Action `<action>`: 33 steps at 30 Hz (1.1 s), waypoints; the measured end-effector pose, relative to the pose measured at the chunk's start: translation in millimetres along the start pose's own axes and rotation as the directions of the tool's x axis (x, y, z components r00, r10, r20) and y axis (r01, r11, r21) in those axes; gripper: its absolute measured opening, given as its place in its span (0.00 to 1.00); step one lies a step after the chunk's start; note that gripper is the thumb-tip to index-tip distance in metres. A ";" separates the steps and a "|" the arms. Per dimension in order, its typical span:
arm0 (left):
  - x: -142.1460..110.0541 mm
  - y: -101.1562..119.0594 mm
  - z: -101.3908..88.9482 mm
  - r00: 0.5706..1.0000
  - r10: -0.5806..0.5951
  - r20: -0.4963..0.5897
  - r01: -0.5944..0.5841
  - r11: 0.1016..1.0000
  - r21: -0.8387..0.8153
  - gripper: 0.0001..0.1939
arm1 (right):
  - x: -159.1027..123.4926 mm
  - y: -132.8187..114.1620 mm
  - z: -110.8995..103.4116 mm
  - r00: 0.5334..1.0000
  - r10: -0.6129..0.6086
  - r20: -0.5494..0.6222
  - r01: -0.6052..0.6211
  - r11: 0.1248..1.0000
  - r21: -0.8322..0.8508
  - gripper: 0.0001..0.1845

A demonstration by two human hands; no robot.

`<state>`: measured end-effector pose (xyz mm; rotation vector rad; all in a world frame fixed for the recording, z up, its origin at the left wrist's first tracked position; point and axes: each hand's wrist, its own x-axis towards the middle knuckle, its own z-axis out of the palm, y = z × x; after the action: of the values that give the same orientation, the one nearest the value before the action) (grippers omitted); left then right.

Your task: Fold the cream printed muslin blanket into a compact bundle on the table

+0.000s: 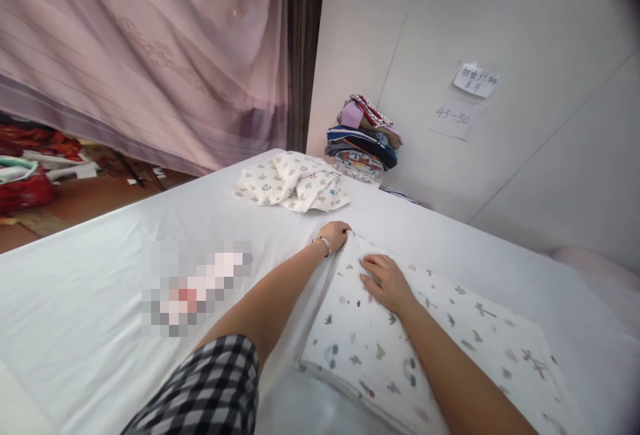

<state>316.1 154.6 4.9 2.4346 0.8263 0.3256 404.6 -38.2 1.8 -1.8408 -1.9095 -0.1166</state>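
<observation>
A white cloth [360, 348] printed with small grey plants and shapes lies folded in layers on the white-covered table [100, 255]. At its far left corner, my left hand [333, 235] pinches the edge of the fabric, with a bracelet around the wrist. My right hand [385, 281] rests flat on top of the same cloth, just right of that corner, its fingers stretched and a little apart. My right forearm covers part of the cloth's middle.
Beyond my hands lies a crumpled patterned cloth [295, 185]. A stack of folded fabrics [365, 141] stands against the wall, which carries paper notes [457, 118]. A blurred-out item [200, 288] lies on the left. A pink curtain [200, 55] hangs behind the table.
</observation>
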 end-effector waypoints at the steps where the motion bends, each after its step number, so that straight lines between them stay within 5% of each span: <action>1: 1.5 -2.8 -1.4 1.000 0.009 0.007 -0.009 1.000 -0.005 0.15 | 0.1 0.0 -0.2 1.000 0.002 0.000 -0.002 1.000 0.003 0.18; 5: 7.7 -9.1 -15.2 0.999 -0.028 0.041 0.028 1.000 -0.004 0.14 | 0.0 -0.6 -2.4 0.999 0.032 0.011 -0.032 0.999 0.014 0.18; 9: -2.4 7.4 -28.0 0.998 -0.066 -0.009 0.066 0.997 0.039 0.19 | 0.2 -1.5 -1.6 0.998 0.061 0.028 -0.061 0.998 0.013 0.18; 14: -51.8 40.9 2.2 0.977 0.212 0.014 -0.210 0.955 0.211 0.28 | 8.6 0.0 -1.2 0.991 0.125 0.051 -0.128 0.989 0.072 0.16; 19: -79.7 40.1 29.6 0.971 0.204 0.126 -0.236 0.905 0.354 0.38 | -9.4 12.1 -34.0 0.964 0.195 0.181 -0.201 0.979 0.017 0.20; 21: -78.8 38.4 28.5 0.970 0.187 0.157 -0.233 0.903 0.362 0.41 | -33.4 24.1 -51.0 0.928 0.325 0.183 -0.307 0.944 -0.117 0.26; 25: -75.1 40.7 22.7 0.957 0.185 0.222 -0.256 0.899 0.355 0.42 | -81.3 54.1 -65.2 0.779 0.579 0.242 -0.516 0.811 -0.277 0.36; 33: -75.7 43.3 23.5 0.956 0.164 0.242 -0.250 0.888 0.385 0.41 | -84.1 59.3 -66.9 0.750 0.594 0.292 -0.537 0.804 -0.255 0.37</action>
<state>287.2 69.0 6.1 2.9019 0.5867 -0.0321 478.3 -135.8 11.9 -2.6224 -1.4758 0.3086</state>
